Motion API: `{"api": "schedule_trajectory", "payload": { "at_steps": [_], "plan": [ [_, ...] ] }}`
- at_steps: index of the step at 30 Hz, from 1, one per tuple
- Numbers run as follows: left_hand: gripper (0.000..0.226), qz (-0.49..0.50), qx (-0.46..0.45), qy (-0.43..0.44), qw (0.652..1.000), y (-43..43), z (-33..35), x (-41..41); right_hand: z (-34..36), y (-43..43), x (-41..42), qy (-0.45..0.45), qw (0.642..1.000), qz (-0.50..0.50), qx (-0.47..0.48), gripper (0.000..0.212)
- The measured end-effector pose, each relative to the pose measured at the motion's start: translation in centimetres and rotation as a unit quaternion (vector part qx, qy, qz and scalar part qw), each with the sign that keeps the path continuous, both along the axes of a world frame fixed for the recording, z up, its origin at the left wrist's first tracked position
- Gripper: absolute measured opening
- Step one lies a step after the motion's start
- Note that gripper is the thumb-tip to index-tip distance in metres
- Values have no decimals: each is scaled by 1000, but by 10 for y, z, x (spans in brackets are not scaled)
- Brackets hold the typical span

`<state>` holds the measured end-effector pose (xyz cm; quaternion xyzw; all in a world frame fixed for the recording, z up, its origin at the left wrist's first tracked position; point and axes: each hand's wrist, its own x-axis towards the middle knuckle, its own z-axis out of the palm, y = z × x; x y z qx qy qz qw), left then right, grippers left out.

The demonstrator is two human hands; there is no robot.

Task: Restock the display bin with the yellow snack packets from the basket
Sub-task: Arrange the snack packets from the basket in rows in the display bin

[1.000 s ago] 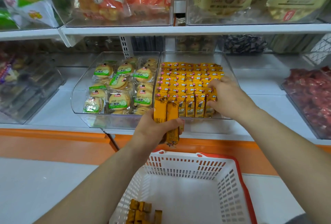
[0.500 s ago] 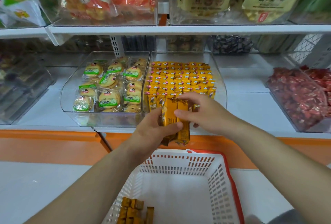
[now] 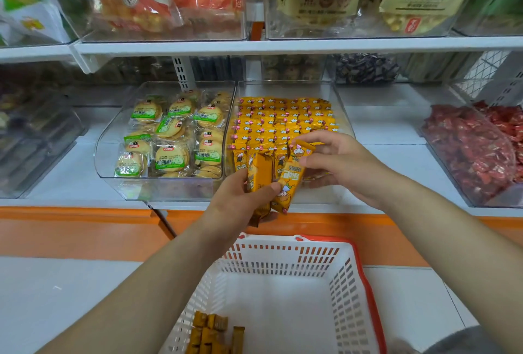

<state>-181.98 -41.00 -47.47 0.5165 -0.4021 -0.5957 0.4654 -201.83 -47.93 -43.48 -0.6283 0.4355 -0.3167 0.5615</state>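
Snack packets [image 3: 259, 178], yellow, likely light, slick-wrapped and crushable, sit bunched in the gripping left hand [image 3: 240, 206] just near of the display bin [image 3: 342, 116], the right hand [image 3: 342, 167] pinching one by its far end, a sound hold; more lie in the basket [image 3: 283, 257].

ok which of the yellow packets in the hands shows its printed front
The tilted packet, its top pinched by the right hand, shows cartoon print. The upright packet beside it, gripped by the left hand, shows only a plain back.
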Motion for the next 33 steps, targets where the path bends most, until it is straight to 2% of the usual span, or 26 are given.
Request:
{"api": "schedule_trajectory", "payload": {
  "at_steps": [3,6,8,11,14,17,20,22,25,28,31,33],
  "plan": [
    [23,36,-3,-28,999,-2,-1,1,5,-1,-3,99,992,37,-72,23],
    [25,65,-22,-44,997,-4,-1,6,5,3,-5,155,980,114,-55,11],
    [28,59,-39,-44,997,-5,1,9,-2,7,2,172,976,122,-46,20],
    [28,60,-49,-21,997,-5,3,8,-8,14,14,134,982,136,7,25],
    [35,64,-44,9,997,-6,6,9,0,12,8,115,973,192,55,53],
    [27,62,-31,-16,998,-6,4,13,13,2,-8,86,986,143,28,61],
    [21,58,-10,-52,997,-5,-2,15,23,-13,-26,59,995,4,-80,41],
    [19,48,4,-63,997,-6,-4,14,26,-25,-40,104,980,-68,-157,33],
    [12,32,20,-53,998,-7,-6,12,20,-41,-55,209,940,-114,-244,35],
    [13,16,37,-22,999,-9,-6,9,4,-53,-58,322,895,-127,-280,35],
    [21,3,30,-43,999,-10,-7,8,-11,-62,-51,388,868,-129,-280,33],
    [22,-2,25,-58,998,-11,-9,10,-17,-66,-45,443,837,-130,-293,31]
  ]
}}
